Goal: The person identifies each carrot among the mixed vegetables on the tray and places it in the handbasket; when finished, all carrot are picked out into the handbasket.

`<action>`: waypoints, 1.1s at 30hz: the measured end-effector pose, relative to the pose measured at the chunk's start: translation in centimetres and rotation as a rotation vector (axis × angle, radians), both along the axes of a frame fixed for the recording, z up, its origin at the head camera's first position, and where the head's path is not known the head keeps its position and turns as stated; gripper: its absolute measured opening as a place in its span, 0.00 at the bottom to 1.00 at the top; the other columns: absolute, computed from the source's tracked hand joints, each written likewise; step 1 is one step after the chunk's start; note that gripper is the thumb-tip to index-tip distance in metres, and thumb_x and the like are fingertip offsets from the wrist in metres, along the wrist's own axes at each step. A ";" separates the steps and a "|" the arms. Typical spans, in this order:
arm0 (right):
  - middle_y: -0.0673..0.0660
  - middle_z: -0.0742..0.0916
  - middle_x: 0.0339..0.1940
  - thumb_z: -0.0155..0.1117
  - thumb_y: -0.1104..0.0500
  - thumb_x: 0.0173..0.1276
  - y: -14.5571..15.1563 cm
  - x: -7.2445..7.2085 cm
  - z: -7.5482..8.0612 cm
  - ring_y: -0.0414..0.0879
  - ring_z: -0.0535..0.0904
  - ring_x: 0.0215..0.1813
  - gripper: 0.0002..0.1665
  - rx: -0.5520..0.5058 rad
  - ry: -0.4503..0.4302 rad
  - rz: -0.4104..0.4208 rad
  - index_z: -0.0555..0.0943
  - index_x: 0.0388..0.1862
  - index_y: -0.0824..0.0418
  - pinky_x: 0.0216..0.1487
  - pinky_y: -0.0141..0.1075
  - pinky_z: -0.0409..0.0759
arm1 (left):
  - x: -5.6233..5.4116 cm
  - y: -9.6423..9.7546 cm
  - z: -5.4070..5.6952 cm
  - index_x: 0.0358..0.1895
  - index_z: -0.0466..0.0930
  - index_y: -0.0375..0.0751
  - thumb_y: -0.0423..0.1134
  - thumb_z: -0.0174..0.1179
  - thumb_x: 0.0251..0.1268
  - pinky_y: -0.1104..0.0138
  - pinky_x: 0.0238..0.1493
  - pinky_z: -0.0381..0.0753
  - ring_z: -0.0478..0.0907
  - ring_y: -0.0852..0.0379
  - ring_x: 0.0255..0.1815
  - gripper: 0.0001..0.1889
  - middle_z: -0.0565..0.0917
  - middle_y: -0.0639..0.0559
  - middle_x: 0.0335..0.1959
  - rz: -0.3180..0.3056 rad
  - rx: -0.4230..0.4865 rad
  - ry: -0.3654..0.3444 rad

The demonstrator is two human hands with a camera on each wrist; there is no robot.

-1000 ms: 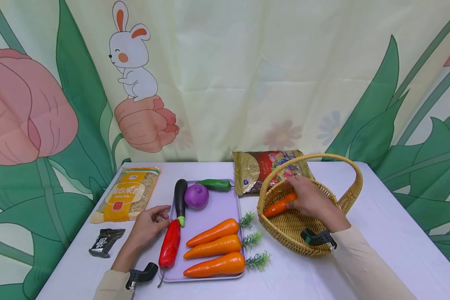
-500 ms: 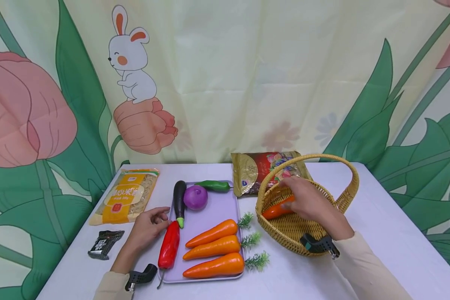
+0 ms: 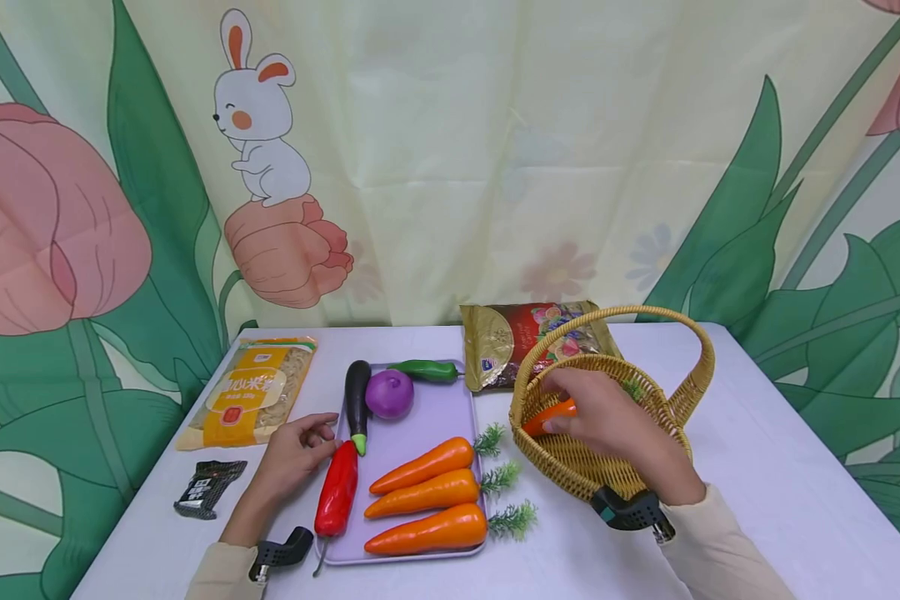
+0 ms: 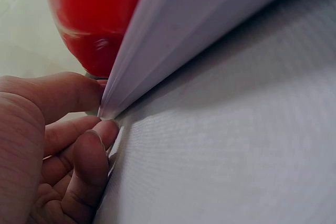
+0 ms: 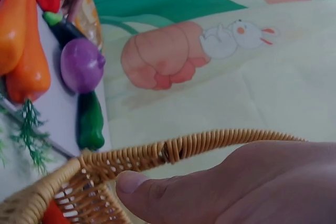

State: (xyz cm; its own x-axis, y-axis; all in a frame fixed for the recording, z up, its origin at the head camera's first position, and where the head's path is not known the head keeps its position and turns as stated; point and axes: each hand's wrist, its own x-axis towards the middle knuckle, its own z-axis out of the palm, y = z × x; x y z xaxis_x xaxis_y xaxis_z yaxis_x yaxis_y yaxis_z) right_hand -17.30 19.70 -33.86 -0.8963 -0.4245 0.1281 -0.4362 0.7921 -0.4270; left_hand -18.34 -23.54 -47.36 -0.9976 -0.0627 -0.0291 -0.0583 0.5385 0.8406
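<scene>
Inside the wicker basket point(image 3: 607, 479), my right hand point(image 3: 607, 412) grips an orange carrot point(image 3: 547, 417); its green top point(image 3: 633, 388) shows beyond the hand and its middle is hidden. In the right wrist view, the thumb point(image 5: 152, 192) is by the basket rim. My left hand point(image 3: 296, 450) pinches the left rim of the lilac tray point(image 3: 442, 417), beside a red chili pepper point(image 3: 337, 492). Also on the tray are a black eggplant point(image 3: 357, 400), a purple onion point(image 3: 390, 394), a green pepper point(image 3: 427, 371) and three carrots point(image 3: 427, 493).
Behind the basket lies a gold and red candy bag point(image 3: 506, 346). A yellow food packet point(image 3: 251, 392) and a small black wrapped packet point(image 3: 210, 489) lie at the left. The basket's tall handle point(image 3: 622, 311) arches over my right hand. A printed curtain point(image 3: 435, 167) hangs behind the table.
My right hand has shifted a little left and toward me over the carrot in the basket, and the carrot's green top has come into sight. The left hand stays at the tray rim.
</scene>
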 end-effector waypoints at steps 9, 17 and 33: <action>0.49 0.86 0.34 0.77 0.64 0.59 -2.6 1.3 0.0 0.46 0.81 0.39 0.11 -0.060 0.033 0.114 0.84 0.39 0.57 0.43 0.40 0.84 | -0.1 -0.2 -0.3 0.63 0.80 0.38 0.33 0.65 0.63 0.71 0.30 0.80 0.74 0.50 0.35 0.23 0.81 0.46 0.39 -0.007 -0.001 0.003; 0.53 0.88 0.41 0.75 0.61 0.62 -5.7 1.3 -1.5 0.50 0.84 0.44 0.13 -0.034 0.052 0.240 0.85 0.46 0.60 0.49 0.43 0.83 | -0.1 -0.1 -0.3 0.63 0.79 0.38 0.34 0.65 0.64 0.70 0.29 0.81 0.74 0.51 0.35 0.23 0.80 0.46 0.40 -0.006 -0.004 0.000; 0.54 0.85 0.54 0.68 0.53 0.70 -9.5 0.9 -3.7 0.51 0.79 0.59 0.17 0.064 -0.041 0.247 0.83 0.55 0.59 0.62 0.49 0.78 | -0.2 -0.2 -0.3 0.63 0.80 0.39 0.34 0.65 0.64 0.69 0.29 0.81 0.74 0.50 0.35 0.23 0.80 0.46 0.40 -0.004 -0.006 -0.001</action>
